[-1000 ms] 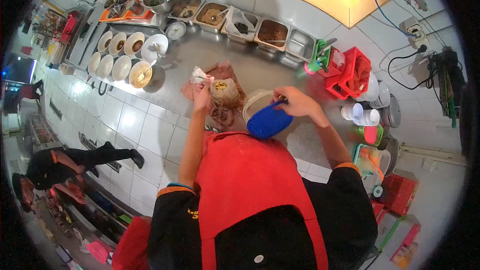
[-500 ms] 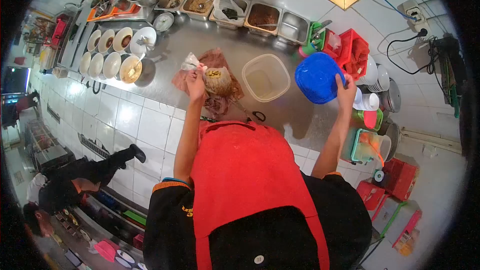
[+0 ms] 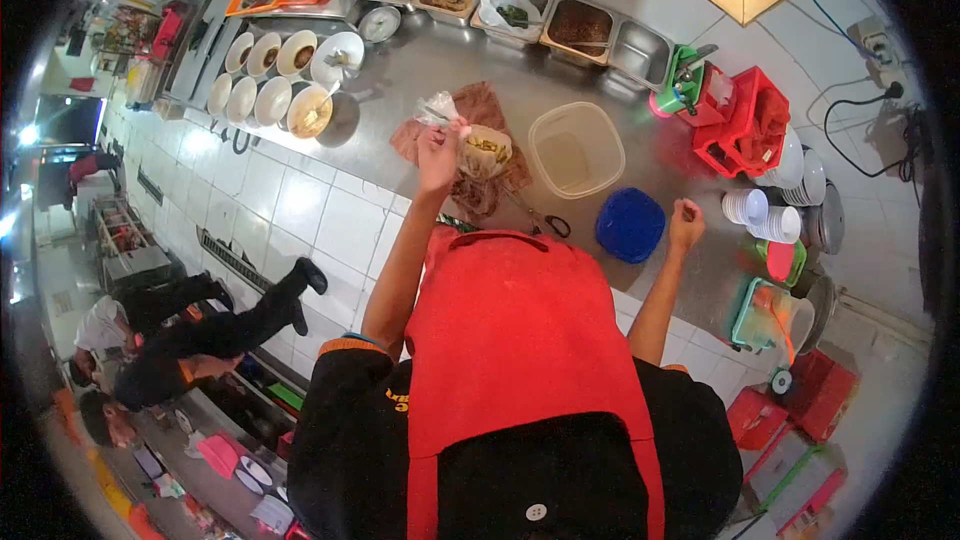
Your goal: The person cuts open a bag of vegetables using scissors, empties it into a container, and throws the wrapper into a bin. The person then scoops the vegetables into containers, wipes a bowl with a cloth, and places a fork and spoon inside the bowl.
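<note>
My left hand [image 3: 438,156] is closed round the gathered neck of a clear plastic bag [image 3: 488,152] with yellowish-green pieces inside. The bag rests on a brown cloth [image 3: 482,100] on the steel counter. Right of it stands an uncovered, translucent square container [image 3: 576,150]. Its blue lid [image 3: 630,225] lies flat near the counter's front edge. My right hand [image 3: 686,224] is just right of the lid, not touching it, with its fingers curled together; whether anything is in them is too small to tell. Black-handled scissors [image 3: 552,225] lie between the cloth and the lid.
Metal trays of food [image 3: 578,30] line the back wall. White bowls [image 3: 273,101] stand at the left. Red baskets [image 3: 745,120], stacked white cups [image 3: 745,206] and a teal container [image 3: 765,315] are at the right. Two people [image 3: 190,360] are beyond the counter at lower left.
The blue lid has come off the container and now lies on the counter. My right hand has let go of it. My left hand still holds the bag. The view has shifted.
</note>
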The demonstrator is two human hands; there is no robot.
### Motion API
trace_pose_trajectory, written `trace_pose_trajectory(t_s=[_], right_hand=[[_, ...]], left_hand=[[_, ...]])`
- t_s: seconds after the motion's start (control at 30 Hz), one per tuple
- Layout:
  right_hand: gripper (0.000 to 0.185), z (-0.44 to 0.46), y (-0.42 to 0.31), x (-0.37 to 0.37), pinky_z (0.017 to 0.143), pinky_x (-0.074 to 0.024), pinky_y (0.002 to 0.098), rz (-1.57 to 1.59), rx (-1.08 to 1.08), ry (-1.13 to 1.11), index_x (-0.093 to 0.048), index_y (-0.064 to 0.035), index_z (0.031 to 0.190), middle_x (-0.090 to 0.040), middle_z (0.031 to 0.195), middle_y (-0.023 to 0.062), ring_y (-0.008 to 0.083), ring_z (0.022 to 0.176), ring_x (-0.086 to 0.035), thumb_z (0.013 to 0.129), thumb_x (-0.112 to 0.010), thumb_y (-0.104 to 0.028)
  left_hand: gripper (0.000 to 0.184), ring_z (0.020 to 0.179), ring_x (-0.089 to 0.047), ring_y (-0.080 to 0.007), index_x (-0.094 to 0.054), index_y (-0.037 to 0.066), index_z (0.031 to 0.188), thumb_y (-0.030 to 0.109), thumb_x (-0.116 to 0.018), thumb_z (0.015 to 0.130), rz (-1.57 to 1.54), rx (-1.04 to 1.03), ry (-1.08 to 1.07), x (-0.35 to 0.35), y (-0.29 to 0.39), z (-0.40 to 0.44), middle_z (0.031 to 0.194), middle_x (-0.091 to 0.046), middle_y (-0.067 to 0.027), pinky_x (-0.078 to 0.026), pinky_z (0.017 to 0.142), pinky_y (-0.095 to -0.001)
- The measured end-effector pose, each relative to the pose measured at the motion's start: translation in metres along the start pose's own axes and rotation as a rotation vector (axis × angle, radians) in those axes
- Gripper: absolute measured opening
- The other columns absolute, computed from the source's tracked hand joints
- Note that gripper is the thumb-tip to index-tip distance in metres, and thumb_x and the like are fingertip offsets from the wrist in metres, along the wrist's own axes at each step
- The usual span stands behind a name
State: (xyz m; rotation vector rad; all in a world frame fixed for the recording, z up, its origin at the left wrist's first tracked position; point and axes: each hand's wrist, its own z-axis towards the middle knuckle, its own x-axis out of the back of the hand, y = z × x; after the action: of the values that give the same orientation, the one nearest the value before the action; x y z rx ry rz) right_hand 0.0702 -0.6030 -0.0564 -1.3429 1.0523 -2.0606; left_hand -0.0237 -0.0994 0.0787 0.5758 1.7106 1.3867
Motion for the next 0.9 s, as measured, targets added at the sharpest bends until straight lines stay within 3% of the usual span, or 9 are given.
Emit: trace_pose_trajectory(t_s=[0.13, 0.33, 0.5, 0.57, 0.67, 0.73, 0.77, 0.83, 0.9], right_hand=[[0.018, 0.017, -0.116, 0.008, 0.07, -0.0499, 0.0242, 0.559, -0.255, -0.374, -0.064, -0.0041, 0.105, -0.067, 0.09, 0.003, 0.0096, 0.078, -0.062, 0.091, -0.068, -0.013], [0.03, 0.019, -0.269, -0.03, 0.071, -0.0514, 0.0267, 0.788, -0.086, -0.939, -0.062, -0.0019, 0.109, -0.069, 0.096, 0.0079, 0.0148, 0.084, -0.065, 0.099, -0.057, -0.03], [0.059, 0.015, -0.337, -0.082, 0.091, -0.0499, 0.0363, 1.009, 0.0, -1.172, -0.056, -0.0006, 0.125, -0.064, 0.118, 0.0138, 0.0209, 0.109, -0.062, 0.099, -0.044, -0.052], [0.076, 0.019, -0.332, -0.103, 0.103, -0.0426, 0.0418, 1.26, -0.37, -1.343, -0.049, 0.0, 0.135, -0.058, 0.131, 0.0149, 0.0235, 0.122, -0.054, 0.097, -0.034, -0.064], [0.074, 0.03, -0.336, -0.086, 0.106, -0.0404, 0.0437, 1.505, -0.518, -1.203, -0.047, -0.0035, 0.137, -0.056, 0.133, 0.0124, 0.0255, 0.125, -0.052, 0.097, -0.032, -0.064], [0.071, 0.044, -0.326, -0.066, 0.107, -0.0403, 0.0443, 1.541, -0.472, -1.256, -0.047, -0.0047, 0.137, -0.057, 0.132, 0.0122, 0.0269, 0.124, -0.053, 0.097, -0.036, -0.063], [0.067, 0.051, -0.315, -0.06, 0.106, -0.0412, 0.0445, 1.513, -0.522, -1.177, -0.048, -0.0053, 0.136, -0.058, 0.131, 0.0122, 0.0271, 0.123, -0.054, 0.098, -0.036, -0.06], [0.064, 0.067, -0.289, -0.055, 0.106, -0.0421, 0.0447, 1.475, -0.567, -1.101, -0.048, -0.0059, 0.135, -0.059, 0.129, 0.0121, 0.0274, 0.121, -0.055, 0.099, -0.037, -0.057], [0.054, 0.084, -0.26, -0.055, 0.1, -0.0474, 0.0444, 1.298, -0.481, -0.852, -0.051, -0.0061, 0.13, -0.062, 0.123, 0.0121, 0.0276, 0.114, -0.059, 0.101, -0.038, -0.05]], left_hand=[[0.013, 0.073, -0.059, -0.0079, -0.063, 0.002, 0.1, 0.014, -0.061, 0.097, 0.216, 0.001, -0.084, -0.022, 0.053, -0.001, 0.084, -0.066, -0.0019, -0.048, 0.067, -0.0227], [0.013, 0.076, -0.063, -0.0095, -0.067, -0.003, 0.098, 0.009, -0.062, 0.094, 0.335, -0.112, -0.286, -0.072, 0.145, 0.021, 0.088, -0.071, -0.0053, -0.05, 0.066, -0.0235], [0.027, 0.069, -0.056, -0.0056, -0.07, -0.004, 0.088, 0.022, -0.066, 0.092, 0.435, -0.277, -0.618, -0.143, 0.215, 0.038, 0.076, -0.07, -0.0066, -0.045, 0.057, -0.0269], [0.033, 0.067, -0.054, -0.0047, -0.071, -0.004, 0.083, 0.027, -0.067, 0.092, 0.532, -0.355, -0.674, -0.166, 0.212, 0.053, 0.072, -0.07, -0.0073, -0.043, 0.055, -0.0279], [0.042, 0.065, -0.051, -0.0045, -0.071, -0.005, 0.077, 0.034, -0.067, 0.091, 0.424, -0.504, -0.836, -0.202, 0.201, 0.063, 0.066, -0.067, -0.0069, -0.042, 0.054, -0.0293], [0.022, 0.086, -0.065, -0.0117, -0.069, -0.004, 0.098, 0.017, -0.064, 0.094, 0.682, -0.336, -0.979, -0.22, 0.202, 0.059, 0.094, -0.072, -0.0072, -0.052, 0.08, -0.0293], [0.022, 0.086, -0.065, -0.0117, -0.069, -0.004, 0.098, 0.017, -0.064, 0.094, 0.677, -0.339, -0.973, -0.228, 0.192, 0.058, 0.094, -0.072, -0.0072, -0.052, 0.08, -0.0293], [0.024, 0.085, -0.064, -0.0103, -0.069, -0.004, 0.101, 0.018, -0.066, 0.093, 0.236, -0.238, -1.03, -0.24, 0.157, 0.06, 0.093, -0.072, -0.0068, -0.052, 0.079, -0.0284], [0.024, 0.085, -0.065, -0.01, -0.068, -0.004, 0.103, 0.018, -0.066, 0.093, 0.241, -0.235, -1.043, -0.247, 0.128, 0.066, 0.094, -0.072, -0.0067, -0.052, 0.078, -0.028]])
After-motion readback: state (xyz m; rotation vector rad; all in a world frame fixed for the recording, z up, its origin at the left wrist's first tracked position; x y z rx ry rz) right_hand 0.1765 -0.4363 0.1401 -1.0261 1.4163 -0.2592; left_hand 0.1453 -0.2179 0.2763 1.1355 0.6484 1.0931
